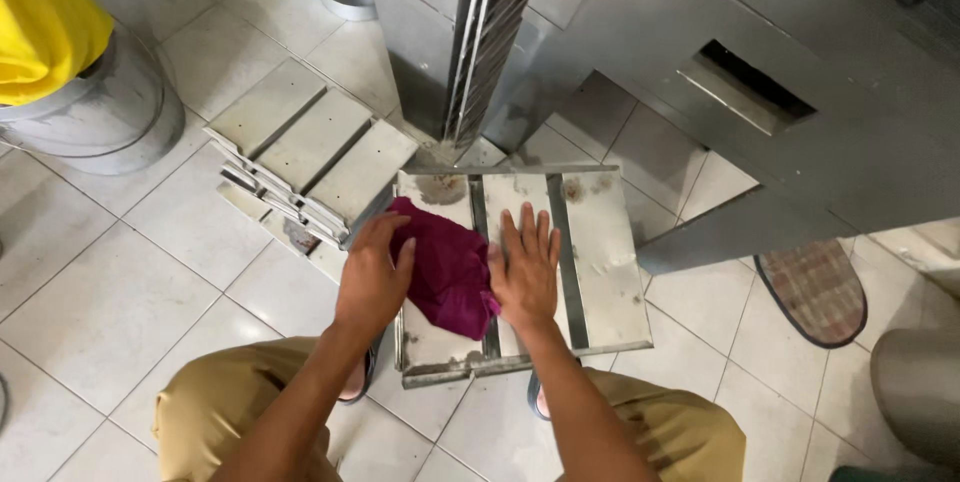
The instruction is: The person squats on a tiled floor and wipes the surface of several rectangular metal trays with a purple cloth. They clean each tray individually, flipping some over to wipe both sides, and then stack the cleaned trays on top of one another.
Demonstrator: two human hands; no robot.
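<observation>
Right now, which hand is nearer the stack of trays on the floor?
Left. The left hand lies on the magenta cloth right beside the stack of trays. The right hand lies flat on the metal tray, farther away.

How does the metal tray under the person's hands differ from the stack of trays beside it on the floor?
The metal tray lies alone, square to the person; the stack of trays is several deep and skewed. The tray has a magenta cloth on it, with the left hand and right hand on it; the stack is untouched. Both are grey, three-sectioned metal.
</observation>
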